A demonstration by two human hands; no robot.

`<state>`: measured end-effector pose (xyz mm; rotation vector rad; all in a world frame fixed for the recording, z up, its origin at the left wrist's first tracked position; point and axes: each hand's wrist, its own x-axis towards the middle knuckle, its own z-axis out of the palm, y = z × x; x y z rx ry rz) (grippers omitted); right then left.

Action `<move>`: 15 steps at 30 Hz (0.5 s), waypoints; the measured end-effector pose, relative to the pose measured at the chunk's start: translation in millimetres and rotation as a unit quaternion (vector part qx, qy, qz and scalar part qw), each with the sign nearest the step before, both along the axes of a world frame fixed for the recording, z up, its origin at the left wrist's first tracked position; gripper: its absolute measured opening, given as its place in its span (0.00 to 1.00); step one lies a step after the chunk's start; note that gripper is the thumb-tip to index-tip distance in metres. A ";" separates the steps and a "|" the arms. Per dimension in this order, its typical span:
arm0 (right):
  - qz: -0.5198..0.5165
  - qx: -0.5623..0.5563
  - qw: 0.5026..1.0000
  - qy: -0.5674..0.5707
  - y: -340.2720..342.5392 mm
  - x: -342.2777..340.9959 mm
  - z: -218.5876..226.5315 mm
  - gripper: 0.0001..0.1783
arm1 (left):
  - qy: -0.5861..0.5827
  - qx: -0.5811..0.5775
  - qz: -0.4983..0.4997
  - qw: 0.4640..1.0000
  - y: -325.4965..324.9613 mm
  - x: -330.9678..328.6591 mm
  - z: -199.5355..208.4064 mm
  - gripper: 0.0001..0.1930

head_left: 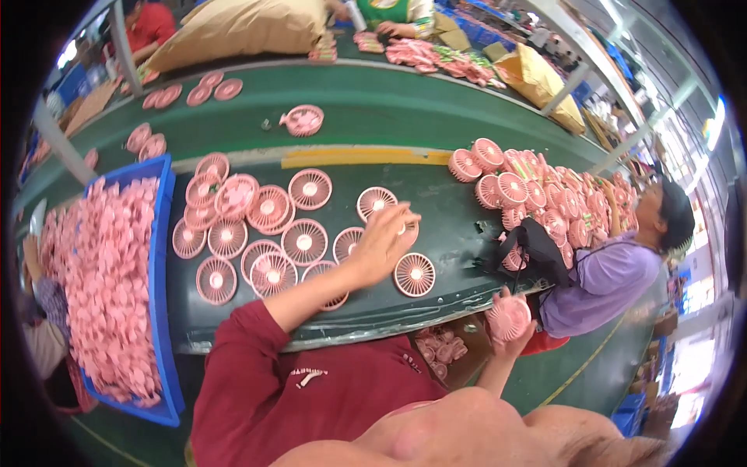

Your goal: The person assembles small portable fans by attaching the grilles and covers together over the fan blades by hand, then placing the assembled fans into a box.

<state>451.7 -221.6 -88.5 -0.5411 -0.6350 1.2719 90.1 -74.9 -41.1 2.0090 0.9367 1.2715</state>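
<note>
My left hand [385, 243], coming out of a maroon sleeve, reaches over the green worktable. Its bent fingers are closed on the edge of a round pink fan grille [410, 233], which the hand partly covers. Another grille [377, 204] lies just beyond the fingers, and one more [414, 275] lies nearer the table edge. Past the table's front edge, my right hand [515, 331] holds up a pink fan head [509, 317], its fingers wrapped round it. Several loose pink grilles [304, 242] are spread to the left of my left hand, some overlapping.
A blue crate [161, 288] full of small pink parts stands at the left. To the right, pink fans [556, 198] are heaped by a black cloth [537, 251] and a person in purple [603, 280]. Beyond runs a green conveyor [373, 101]; below sits a box of pink parts [441, 348].
</note>
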 end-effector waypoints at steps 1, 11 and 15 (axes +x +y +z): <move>-0.021 -0.011 0.999 0.025 -19.9 19.8 -11.9 0.48 | 0.021 0.027 0.023 0.999 11.2 -5.2 -2.5 0.19; -0.282 -0.511 0.810 -0.061 -135.6 152.5 -256.5 0.32 | 0.255 -0.071 0.248 0.932 155.6 -113.3 15.3 0.23; -0.255 -0.500 0.815 -0.145 -149.2 140.4 -231.3 0.31 | 0.364 -0.150 0.330 0.858 209.7 -139.7 11.0 0.31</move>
